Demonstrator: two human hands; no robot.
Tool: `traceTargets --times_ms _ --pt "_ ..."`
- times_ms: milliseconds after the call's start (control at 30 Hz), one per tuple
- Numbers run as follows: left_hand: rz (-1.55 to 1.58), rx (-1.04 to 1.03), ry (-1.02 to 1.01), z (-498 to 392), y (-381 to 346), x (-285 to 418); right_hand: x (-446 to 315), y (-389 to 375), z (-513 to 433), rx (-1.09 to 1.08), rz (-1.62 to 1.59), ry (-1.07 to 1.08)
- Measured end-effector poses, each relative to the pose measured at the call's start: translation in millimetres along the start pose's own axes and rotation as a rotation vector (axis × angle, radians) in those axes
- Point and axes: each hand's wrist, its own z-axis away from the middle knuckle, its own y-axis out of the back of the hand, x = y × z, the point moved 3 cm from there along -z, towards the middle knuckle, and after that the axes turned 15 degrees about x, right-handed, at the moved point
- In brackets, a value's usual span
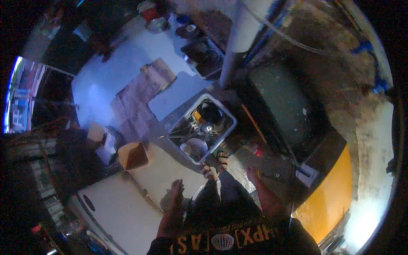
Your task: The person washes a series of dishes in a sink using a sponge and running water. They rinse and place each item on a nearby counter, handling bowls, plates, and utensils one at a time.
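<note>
My left hand [177, 185] hangs beside my left leg, over the pale surface. Its fingers look partly curled, and no object shows in it. Blurred and dim, my right hand [253, 174] is beside my right leg, above a shiny patch of floor; its grip is unclear. Beyond my feet is a rectangular basin or tray [234, 122] with a light rim. It holds a black object [213, 115], a yellow piece [198, 116] and a pale round bowl or dish [193, 147]. A tan open box [134, 155] stands left of my left hand.
Brownish flat pieces [135, 98] lie across a bluish-white surface [102, 71] at upper left. A second dark tray [204, 57] is farther ahead. To the right are a large dark container [282, 102], a thin orange strip [254, 122] and an orange-yellow panel [328, 197].
</note>
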Motion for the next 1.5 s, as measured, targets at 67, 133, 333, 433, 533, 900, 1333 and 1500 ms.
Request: traceTargets --times_ms 67,133,333,433,533,900,1333,1500 --pt "0.042 0.084 0.066 -10 -9 -7 -4 -30 -29 -0.066 0.022 0.062" --pt "0.117 0.121 0.105 -30 -27 -13 -3 -65 -67 -0.078 0.048 0.118" --pt "0.185 0.259 0.128 -156 -82 -65 22 -189 -225 0.081 0.144 0.135" --pt "0.263 0.331 0.213 -231 -108 -95 16 -231 -300 0.268 0.256 0.185" --pt "0.217 0.286 0.202 -291 -124 -117 -3 -248 -351 0.416 0.356 0.394" --pt "0.774 -0.067 0.162 -359 -162 -129 0 -261 -437 0.111 0.045 -0.062" --pt "-0.817 0.371 -0.971 -224 2 17 -3 -207 -274 0.017 -0.37 -0.341" --pt "-0.448 0.192 -0.766 -136 34 132 -105 -115 -120 0.004 -0.42 -0.238"
